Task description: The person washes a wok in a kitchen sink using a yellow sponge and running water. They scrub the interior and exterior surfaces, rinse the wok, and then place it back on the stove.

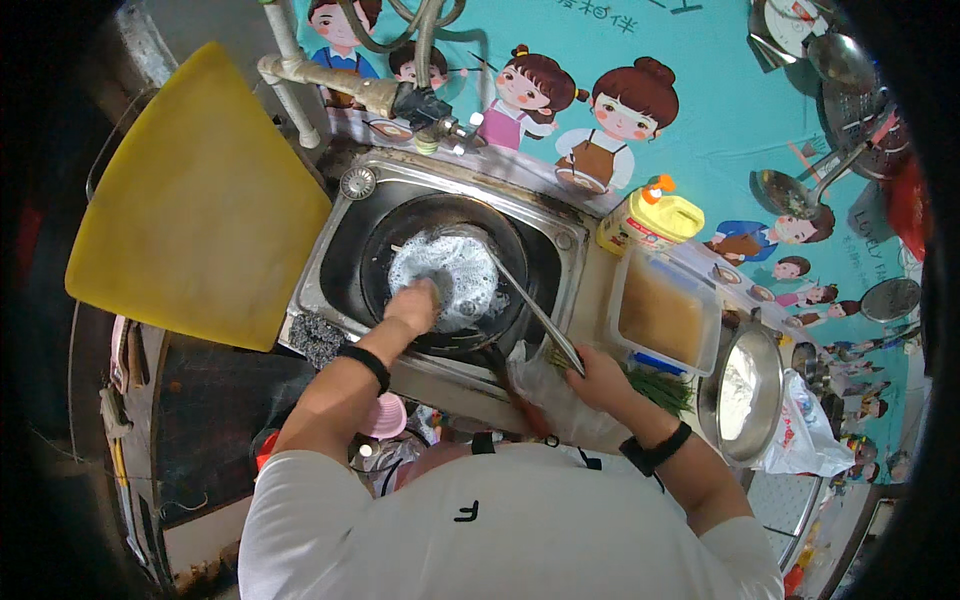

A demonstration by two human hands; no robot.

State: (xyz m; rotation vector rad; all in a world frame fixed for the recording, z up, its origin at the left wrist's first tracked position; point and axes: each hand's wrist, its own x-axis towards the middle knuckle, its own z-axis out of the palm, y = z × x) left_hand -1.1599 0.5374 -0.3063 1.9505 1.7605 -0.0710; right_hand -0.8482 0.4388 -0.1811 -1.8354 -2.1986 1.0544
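Observation:
A dark wok rests in the stainless steel sink, with white suds in its middle. My left hand reaches into the suds at their near left edge; its fingertips are partly hidden, and I cannot tell whether it holds anything. My right hand is closed around the handle of a long metal utensil, whose far end dips into the foam and is hidden. The wok's brown handle points towards my body, over the sink's near edge. A grey scouring pad sits at the sink's left front corner.
A yellow cutting board stands left of the sink. At the right are a yellow detergent bottle, a plastic container, green vegetables and a steel basin. A tap is mounted behind; ladles and strainers hang far right.

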